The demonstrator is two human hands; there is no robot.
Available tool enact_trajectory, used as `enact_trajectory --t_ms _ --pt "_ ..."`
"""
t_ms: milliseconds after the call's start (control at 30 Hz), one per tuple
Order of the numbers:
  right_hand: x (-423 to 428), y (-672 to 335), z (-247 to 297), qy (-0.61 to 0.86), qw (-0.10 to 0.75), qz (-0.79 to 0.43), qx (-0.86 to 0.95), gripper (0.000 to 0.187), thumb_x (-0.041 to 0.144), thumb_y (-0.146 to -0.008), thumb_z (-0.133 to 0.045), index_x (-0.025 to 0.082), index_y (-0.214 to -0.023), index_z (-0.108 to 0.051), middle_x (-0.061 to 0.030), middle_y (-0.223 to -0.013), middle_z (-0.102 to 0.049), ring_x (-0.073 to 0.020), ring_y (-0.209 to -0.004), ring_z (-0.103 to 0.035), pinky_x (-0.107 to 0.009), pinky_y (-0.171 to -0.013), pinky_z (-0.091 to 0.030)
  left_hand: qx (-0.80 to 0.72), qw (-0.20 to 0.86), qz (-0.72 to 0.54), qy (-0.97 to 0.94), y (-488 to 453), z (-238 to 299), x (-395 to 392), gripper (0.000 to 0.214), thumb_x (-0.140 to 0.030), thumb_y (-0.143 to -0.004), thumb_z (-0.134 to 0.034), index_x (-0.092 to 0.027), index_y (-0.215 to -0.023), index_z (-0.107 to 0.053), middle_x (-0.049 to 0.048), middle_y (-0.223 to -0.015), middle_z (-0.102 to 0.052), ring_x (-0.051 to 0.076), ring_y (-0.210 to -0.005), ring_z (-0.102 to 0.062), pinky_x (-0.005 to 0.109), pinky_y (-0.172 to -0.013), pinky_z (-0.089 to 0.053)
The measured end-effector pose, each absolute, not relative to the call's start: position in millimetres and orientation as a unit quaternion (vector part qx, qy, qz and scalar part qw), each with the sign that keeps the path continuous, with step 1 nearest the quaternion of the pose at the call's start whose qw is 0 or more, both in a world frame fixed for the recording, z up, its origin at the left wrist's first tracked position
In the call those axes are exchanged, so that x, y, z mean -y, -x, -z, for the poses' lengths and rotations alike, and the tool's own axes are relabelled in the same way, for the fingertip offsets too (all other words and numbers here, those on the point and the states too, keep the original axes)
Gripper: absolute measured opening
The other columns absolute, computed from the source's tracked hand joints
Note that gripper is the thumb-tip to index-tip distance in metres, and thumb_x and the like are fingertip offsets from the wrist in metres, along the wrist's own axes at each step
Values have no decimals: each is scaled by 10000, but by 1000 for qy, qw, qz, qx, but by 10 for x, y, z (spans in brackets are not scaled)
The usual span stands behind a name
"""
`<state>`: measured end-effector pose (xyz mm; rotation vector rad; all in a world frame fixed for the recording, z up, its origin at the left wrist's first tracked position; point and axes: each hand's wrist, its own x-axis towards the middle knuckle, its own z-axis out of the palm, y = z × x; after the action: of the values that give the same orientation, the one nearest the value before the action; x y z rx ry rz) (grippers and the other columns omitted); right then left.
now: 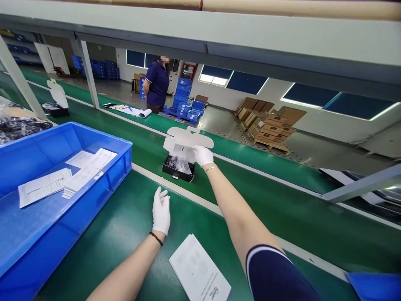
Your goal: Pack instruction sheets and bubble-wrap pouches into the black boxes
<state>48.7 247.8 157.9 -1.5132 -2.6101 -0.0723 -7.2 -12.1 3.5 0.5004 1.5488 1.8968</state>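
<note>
Nearest, a paper booklet (pixel 199 267) lies on the green conveyor belt (pixel 122 259) between the two forearms. The gloved left hand (pixel 161 211) holds nothing, its fingers pressed together and pointing up, well short of the black box (pixel 178 174) that sits open on the farther belt. The gloved right hand (pixel 203 155) reaches out to that box, its fingers (pixel 200 152) bunched and pinching the lower edge of a white card insert (pixel 188 140) standing up from it (a clear bag of dark items (pixel 178 165) lies inside). To the left sits a blue plastic bin (pixel 123 161) holding papers (pixel 84 169). Farther off, a co-worker (pixel 158 83) stands near stacked blue crates (pixel 184 94) and cardboard cartons on a pallet (pixel 266 127).
</note>
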Motion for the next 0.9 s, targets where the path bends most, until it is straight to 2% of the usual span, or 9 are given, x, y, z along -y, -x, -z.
enact_trajectory --t_ms 133,233,300,400,467,533,667,800,900 --pt "-2474 -398 -1409 503 31 7 864 375 255 -956 -484 205 -1281 -664 -117 -1243 -682 -272 -1107 -636 -345 -909 -505 -585 313 -721 -200 78 -32 111 469 -275 -943 -517 -169 -1395 -457 159 -1301 -630 210 -1087 -647 406 -1025 -482" --pt "-2220 -569 -1362 517 81 41 851 469 303 -963 -497 142 -1400 -551 -183 -1355 -597 -312 -1212 -562 -396 -983 -455 -586 309 -722 -200 84 -73 122 458 -275 -934 -528 -153 -1372 -475 167 -1267 -643 213 -1057 -662 406 -1009 -496" --pt "-1862 -822 -1314 508 104 39 854 435 352 -976 -486 145 -1344 -589 -179 -1329 -608 -307 -1195 -562 -385 -974 -442 -583 308 -724 -204 88 -110 142 447 -269 -929 -528 -152 -1358 -484 163 -1243 -654 203 -1018 -675 393 -987 -513" --pt "-1066 -1341 -1168 454 7 -84 887 389 508 -948 -513 210 -1108 -705 -102 -1082 -703 -258 -985 -638 -330 -840 -467 -585 297 -720 -228 85 -136 161 426 -265 -922 -527 -156 -1334 -508 150 -1211 -672 194 -968 -684 383 -963 -527" --pt "-492 -1690 -1041 425 -74 -164 887 572 610 -781 -690 209 -1189 -675 -103 -1056 -699 -278 -948 -644 -336 -799 -472 -587 301 -706 -258 76 -124 159 406 -271 -919 -523 -150 -1307 -538 145 -1183 -685 194 -950 -684 382 -949 -532" --pt "-38 -1992 -897 454 -108 -223 856 756 555 -657 -797 178 -1285 -609 -126 -1072 -687 -305 -950 -642 -351 -777 -478 -582 322 -688 -290 65 -106 155 394 -286 -907 -533 -145 -1273 -574 137 -1139 -702 199 -934 -688 385 -935 -539" --pt "248 -2403 -672 558 -3 -360 748 294 428 -856 -599 220 -1062 -628 -48 -962 -696 -238 -857 -644 -325 -713 -484 -546 396 -628 -388 52 -143 172 385 -294 -853 -578 -139 -1198 -648 134 -1064 -728 226 -900 -705 422 -928 -554" --pt "211 -2468 -730 559 140 -396 714 245 408 -961 -482 212 -1002 -625 -36 -1001 -700 -213 -903 -636 -318 -779 -490 -494 411 -526 -558 -32 -329 302 454 -257 -805 -620 -216 -1254 -672 119 -1303 -667 255 -1144 -657 423 -1045 -507" --pt "314 -2331 -836 515 130 -418 737 183 294 -964 -499 183 -958 -645 -47 -1013 -708 -197 -920 -642 -295 -803 -486 -449 420 -465 -637 -143 -442 473 422 -323 -782 -700 -273 -1200 -718 72 -1498 -529 278 -1356 -517 425 -1161 -405"
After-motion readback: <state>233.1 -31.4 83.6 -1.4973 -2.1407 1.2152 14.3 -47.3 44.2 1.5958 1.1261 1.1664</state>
